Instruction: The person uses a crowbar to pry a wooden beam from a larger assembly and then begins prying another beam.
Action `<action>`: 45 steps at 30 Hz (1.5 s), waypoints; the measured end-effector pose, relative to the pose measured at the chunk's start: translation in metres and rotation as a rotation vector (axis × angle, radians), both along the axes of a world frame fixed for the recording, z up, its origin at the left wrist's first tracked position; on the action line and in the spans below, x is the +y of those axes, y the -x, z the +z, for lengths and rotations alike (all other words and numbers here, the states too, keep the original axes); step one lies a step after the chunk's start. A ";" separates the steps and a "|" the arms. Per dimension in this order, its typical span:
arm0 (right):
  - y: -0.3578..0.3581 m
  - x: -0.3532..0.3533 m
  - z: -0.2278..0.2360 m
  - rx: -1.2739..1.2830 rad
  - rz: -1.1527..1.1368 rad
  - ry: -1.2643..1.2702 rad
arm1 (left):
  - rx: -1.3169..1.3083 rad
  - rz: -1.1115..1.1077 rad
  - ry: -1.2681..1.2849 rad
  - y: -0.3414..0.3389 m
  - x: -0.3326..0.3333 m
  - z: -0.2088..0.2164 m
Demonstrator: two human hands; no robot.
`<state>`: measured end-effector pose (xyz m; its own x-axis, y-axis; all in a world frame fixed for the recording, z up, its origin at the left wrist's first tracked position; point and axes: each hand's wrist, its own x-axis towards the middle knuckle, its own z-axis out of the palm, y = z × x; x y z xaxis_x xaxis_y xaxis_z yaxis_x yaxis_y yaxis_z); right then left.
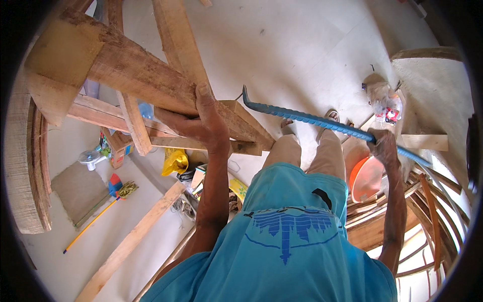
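My left hand (214, 126) grips the edge of a thick, rough wooden beam (146, 70), its thumb on top and its fingers reaching beneath. The beam belongs to a timber frame, and another plank (183, 45) meets it near that hand. In my right hand (385, 148) is a blue pry bar (314, 119) with a ridged shaft, the fingers wrapped round it towards its right end. The bar's hooked tip points up and to the left, apart from the beam's end.
An orange basin (366, 177) stands below my right hand, near stacked curved wood strips (432, 216). A clear plastic bag (385, 103) lies at the right. Lower left are a long plank (136, 236), a broom (93, 224) and a yellow bag (175, 162).
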<state>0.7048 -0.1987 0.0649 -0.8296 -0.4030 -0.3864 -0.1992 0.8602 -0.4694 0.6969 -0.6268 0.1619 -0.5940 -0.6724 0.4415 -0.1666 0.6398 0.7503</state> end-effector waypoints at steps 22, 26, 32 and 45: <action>0.148 0.002 -0.069 0.165 0.332 -0.104 | -0.008 0.083 -0.039 0.001 0.012 0.009; 0.193 -0.015 -0.088 0.079 0.373 -0.103 | 0.044 0.031 -0.041 0.006 0.012 0.006; 0.223 -0.037 -0.131 0.093 0.454 -0.078 | 0.056 -0.002 -0.031 0.005 0.003 -0.001; 0.258 -0.111 -0.223 0.267 0.515 0.000 | 0.034 -0.017 -0.040 0.003 0.004 -0.005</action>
